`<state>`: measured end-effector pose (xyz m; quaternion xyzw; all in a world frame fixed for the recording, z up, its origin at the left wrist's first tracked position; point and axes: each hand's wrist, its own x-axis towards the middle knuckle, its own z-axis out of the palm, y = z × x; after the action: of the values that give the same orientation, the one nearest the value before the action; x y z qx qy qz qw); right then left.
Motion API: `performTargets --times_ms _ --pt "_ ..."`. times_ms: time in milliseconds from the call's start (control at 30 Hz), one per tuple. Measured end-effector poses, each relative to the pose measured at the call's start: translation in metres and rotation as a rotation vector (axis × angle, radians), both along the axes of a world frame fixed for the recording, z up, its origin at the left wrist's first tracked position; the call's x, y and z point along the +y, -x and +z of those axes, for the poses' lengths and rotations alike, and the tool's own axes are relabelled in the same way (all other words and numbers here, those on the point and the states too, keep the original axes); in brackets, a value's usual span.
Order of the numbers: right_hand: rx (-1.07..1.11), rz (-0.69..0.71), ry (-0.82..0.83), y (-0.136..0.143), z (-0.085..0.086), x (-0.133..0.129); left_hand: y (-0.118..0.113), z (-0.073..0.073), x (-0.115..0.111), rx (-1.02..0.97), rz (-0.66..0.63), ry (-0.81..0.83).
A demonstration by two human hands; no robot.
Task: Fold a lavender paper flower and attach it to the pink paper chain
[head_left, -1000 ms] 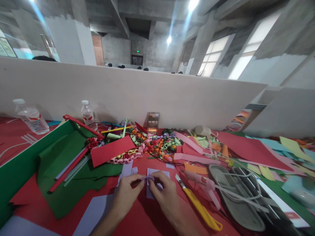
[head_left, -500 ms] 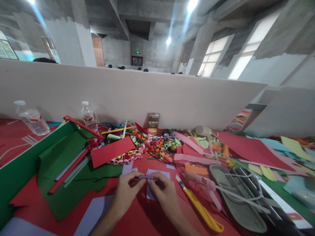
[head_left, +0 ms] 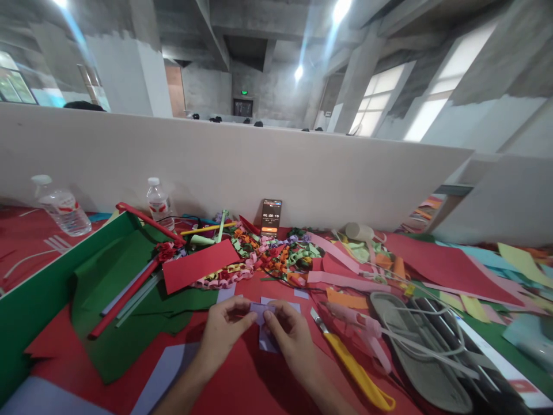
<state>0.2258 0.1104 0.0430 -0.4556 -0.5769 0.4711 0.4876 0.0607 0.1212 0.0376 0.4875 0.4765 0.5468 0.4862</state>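
Observation:
Between the fingertips of both hands is a small piece of purple paper (head_left: 258,312), held over the red tabletop. My left hand (head_left: 227,328) pinches its left side with thumb and forefinger. My right hand (head_left: 289,333) grips its right side, the thumb lying on the front. Under and behind the fingers lies another purple paper sheet (head_left: 268,344), partly covered. To the right of my right hand rests a yellow utility knife (head_left: 354,369) with its blade out, beside a pink glue gun (head_left: 363,323).
Paper chains (head_left: 276,253) are heaped behind the hands, in front of a propped phone (head_left: 271,218). A red card (head_left: 201,266) and green paper (head_left: 129,253) lie left. On the right sits a grey tray (head_left: 419,351). Two water bottles (head_left: 159,204) stand by the white partition (head_left: 259,167).
The purple paper has turned from a narrow, edge-on strip to show more of its flat face. Both hands stay in nearly the same place, fingers slightly shifted.

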Motion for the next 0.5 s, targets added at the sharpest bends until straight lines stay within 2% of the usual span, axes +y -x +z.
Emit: performTargets --times_ms 167,300,500 --pt "0.053 0.066 0.091 0.0027 0.0041 0.0012 -0.0004 0.0030 -0.0004 0.040 -0.027 -0.024" --pt "-0.008 0.040 0.063 0.0000 0.0011 0.0040 -0.0010 0.0028 -0.0012 0.060 -0.032 -0.031" --pt "-0.014 0.055 0.070 -0.0027 -0.0029 0.0052 0.0000 0.0075 -0.0032 0.193 -0.098 -0.032"
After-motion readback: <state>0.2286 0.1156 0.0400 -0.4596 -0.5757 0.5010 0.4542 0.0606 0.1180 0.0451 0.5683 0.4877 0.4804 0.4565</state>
